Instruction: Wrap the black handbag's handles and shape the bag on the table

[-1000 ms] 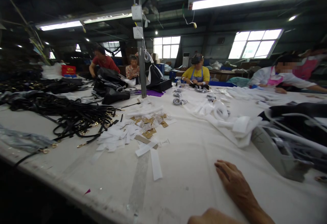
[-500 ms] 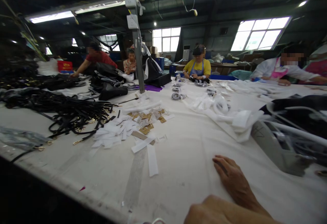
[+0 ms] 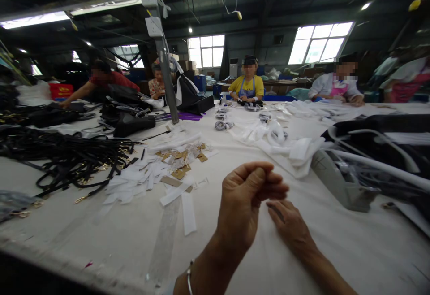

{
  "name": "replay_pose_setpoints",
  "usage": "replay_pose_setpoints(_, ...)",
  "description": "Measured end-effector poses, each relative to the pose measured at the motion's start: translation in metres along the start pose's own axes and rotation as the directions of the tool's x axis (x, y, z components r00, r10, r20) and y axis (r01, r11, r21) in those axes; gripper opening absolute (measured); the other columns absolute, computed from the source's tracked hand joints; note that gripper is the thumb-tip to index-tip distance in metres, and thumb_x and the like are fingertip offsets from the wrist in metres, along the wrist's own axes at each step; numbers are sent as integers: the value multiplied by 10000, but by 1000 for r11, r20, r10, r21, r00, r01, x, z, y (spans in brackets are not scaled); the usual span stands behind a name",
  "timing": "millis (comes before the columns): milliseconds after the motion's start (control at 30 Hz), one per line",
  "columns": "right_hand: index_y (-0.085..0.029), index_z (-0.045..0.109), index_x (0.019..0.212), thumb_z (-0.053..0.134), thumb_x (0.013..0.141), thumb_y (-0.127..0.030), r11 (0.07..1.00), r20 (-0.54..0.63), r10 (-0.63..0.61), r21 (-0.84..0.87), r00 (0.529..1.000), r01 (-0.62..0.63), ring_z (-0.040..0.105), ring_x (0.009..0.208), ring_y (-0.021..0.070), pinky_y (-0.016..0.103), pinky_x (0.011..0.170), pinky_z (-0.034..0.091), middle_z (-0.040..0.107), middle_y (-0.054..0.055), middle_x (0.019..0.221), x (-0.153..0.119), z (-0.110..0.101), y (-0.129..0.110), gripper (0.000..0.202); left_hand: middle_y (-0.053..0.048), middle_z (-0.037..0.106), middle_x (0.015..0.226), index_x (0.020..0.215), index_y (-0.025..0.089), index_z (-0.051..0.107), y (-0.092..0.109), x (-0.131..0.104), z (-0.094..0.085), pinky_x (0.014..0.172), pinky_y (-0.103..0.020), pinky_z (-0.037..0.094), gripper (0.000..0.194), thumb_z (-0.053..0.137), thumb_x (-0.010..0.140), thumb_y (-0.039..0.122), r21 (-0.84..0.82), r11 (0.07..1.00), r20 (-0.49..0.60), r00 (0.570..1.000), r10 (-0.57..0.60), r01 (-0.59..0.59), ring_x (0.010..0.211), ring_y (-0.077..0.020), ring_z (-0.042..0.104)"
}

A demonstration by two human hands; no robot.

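My left hand (image 3: 242,205), with a bracelet on its wrist, is raised over the white table (image 3: 231,270). Its thumb presses against the bent index finger and the other fingers curl loosely; anything pinched there is too small or hidden to make out. Just right of it and lower, my right hand (image 3: 291,225) lies on the tabletop, fingers stretched forward, the tips partly behind the left hand. A dark mark shows near its thumb. Closest on the left are a white strip (image 3: 188,214) and a pile of white pieces (image 3: 132,179) mixed with brown cardboard tags (image 3: 182,171).
Black straps with gold clasps (image 3: 77,156) are heaped at left. A grey tape dispenser (image 3: 339,180) stands at right beside black material. White sheeting (image 3: 297,151) and grey coils (image 3: 221,125) lie farther back. A metal post (image 3: 168,80) rises from the table. Several people work across it.
My left hand has come up from the bottom edge to above the table, thumb against index finger. The right hand stays resting on the table. The view has turned slightly right.
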State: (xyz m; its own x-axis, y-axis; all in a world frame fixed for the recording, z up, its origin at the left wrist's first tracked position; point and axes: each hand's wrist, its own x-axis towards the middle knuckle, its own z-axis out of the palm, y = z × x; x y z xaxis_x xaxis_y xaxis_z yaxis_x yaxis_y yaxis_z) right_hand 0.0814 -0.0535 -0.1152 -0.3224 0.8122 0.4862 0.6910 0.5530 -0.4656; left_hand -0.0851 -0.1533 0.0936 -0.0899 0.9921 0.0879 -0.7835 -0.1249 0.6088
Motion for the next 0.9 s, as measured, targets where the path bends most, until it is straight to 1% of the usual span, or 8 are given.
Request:
replay_pose_setpoints(100, -215, 693, 975, 501, 868, -298, 1000, 60, -6, 8, 998, 6, 611, 1032, 253, 440, 932, 472, 682, 92, 1090, 0, 2, 3, 235, -69, 728, 803, 895, 103, 698, -8, 26, -22, 663, -214, 567, 135, 701, 795, 194, -85, 996, -79, 996, -40, 33, 718, -145, 700)
replay_pose_setpoints(200, -211, 686, 993, 492, 881, -299, 1000, 79, -1, 9, 997, 0, 599, 1055, 254, 447, 951, 456, 672, 97, 1112, -1, 4, 7, 241, -100, 730, 858, 925, 84, 688, -11, 31, -39, 712, -245, 574, 134, 636, 850, 183, -107, 994, -97, 994, -44, 34, 766, -160, 705)
replay_pose_setpoints(433, -208, 686, 993, 497, 876, -316, 1000, 83, -7, -4, 997, 7, 603, 1051, 249, 434, 951, 454, 674, 96, 1107, -1, 5, 8, 248, -148, 716, 1002, 1015, 73, 668, -8, 31, -50, 829, -308, 561, 202, 536, 911, 184, -112, 994, -84, 996, -11, 2, 917, -199, 692)
replay_pose_setpoints(600, -211, 693, 981, 498, 872, -314, 1000, 75, 2, -3, 997, -2, 607, 1046, 248, 425, 947, 455, 677, 94, 1102, -1, 5, 7, 246, -159, 701, 1064, 1019, 84, 670, -6, 31, -55, 860, -328, 556, 212, 520, 914, 192, -122, 992, -94, 995, -29, 18, 999, -223, 670)
replay_pose_setpoints(667, -208, 688, 990, 494, 875, -314, 1000, 79, 7, 4, 997, -7, 597, 1056, 253, 429, 949, 448, 672, 100, 1108, -3, 6, 7, 249, -146, 711, 1025, 993, 89, 676, -7, 32, -58, 817, -300, 569, 195, 544, 902, 200, -127, 991, -123, 991, -46, 31, 940, -203, 687)
replay_pose_setpoints(767, -210, 678, 994, 491, 871, -309, 1000, 95, 17, 7, 995, -18, 584, 1062, 262, 432, 940, 440, 663, 103, 1115, -4, 3, 7, 245, -93, 723, 849, 901, 103, 680, -11, 46, -68, 641, -214, 566, 133, 625, 853, 214, -88, 995, -212, 975, -63, 45, 734, -145, 697)
replay_pose_setpoints(867, -226, 677, 883, 500, 849, -304, 998, 179, 58, -12, 982, -57, 603, 962, 264, 420, 868, 456, 681, 82, 984, 13, 0, 1, 197, -32, 669, 686, 784, 119, 650, -14, 87, -89, 500, -170, 500, 115, 711, 781, 215, 70, 994, -358, 932, -57, 88, 570, -104, 642)
replay_pose_setpoints(900, -229, 671, 843, 493, 849, -303, 997, 210, 82, -1, 974, -83, 611, 915, 256, 408, 842, 463, 683, 72, 925, 23, 1, -3, 193, -19, 648, 655, 753, 121, 636, -13, 105, -97, 489, -172, 489, 133, 727, 766, 218, 144, 983, -432, 901, -39, 112, 543, -97, 624)
